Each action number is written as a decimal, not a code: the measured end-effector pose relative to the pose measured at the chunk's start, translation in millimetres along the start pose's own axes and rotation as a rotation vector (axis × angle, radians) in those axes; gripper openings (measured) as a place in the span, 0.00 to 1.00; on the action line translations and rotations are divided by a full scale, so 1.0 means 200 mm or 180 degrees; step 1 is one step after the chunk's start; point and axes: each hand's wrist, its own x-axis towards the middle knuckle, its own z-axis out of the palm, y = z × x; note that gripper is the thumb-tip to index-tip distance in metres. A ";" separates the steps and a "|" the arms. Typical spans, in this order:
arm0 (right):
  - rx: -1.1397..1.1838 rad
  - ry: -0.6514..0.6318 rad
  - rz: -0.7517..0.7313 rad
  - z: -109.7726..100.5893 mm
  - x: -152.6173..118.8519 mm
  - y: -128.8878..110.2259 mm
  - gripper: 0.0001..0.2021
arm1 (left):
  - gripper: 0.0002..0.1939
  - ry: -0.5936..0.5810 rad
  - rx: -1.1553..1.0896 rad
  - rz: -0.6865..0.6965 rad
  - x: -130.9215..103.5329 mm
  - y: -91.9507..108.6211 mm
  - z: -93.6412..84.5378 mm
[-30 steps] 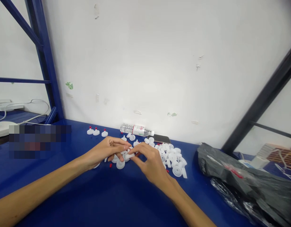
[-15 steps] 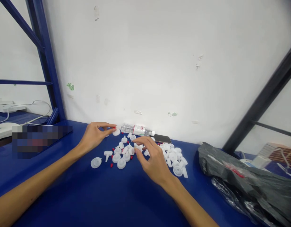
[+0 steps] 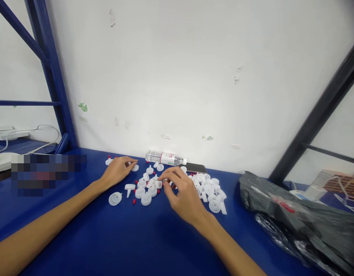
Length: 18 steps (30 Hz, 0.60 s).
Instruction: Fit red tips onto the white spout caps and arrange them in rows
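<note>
My left hand [image 3: 118,170] is at the back left of the blue table, thumb and fingertips closed at the top of a white plastic nozzle cap [image 3: 135,168]. The fingers hide the cap's tip. Over the middle of the scattered parts, my right hand [image 3: 184,193] is curved, with thumb and forefinger slightly apart beside a white nozzle cap [image 3: 158,184]. Several more white caps [image 3: 146,199] and small red tips [image 3: 134,201] lie around it. A pile of white caps [image 3: 209,189] is partly behind the right hand. One red-tipped cap [image 3: 108,161] stands beyond the left hand.
A clear bottle [image 3: 167,158] lies on its side near the wall, with a dark phone [image 3: 195,168] beside it. A grey plastic bag [image 3: 292,218] covers the right side. Blue frame posts [image 3: 58,84] rise at the left, with white devices and cables behind.
My left hand has moved left and slightly down with the cap at its fingertips, revealing a red-tipped cap behind it. My right hand's forefinger has lowered towards the caps.
</note>
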 end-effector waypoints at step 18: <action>-0.0657 -0.1223 -0.0521 0.04 -0.04 0.01 0.12 | 0.18 -0.0048 -0.0144 -0.0245 0.02 -0.07 0.02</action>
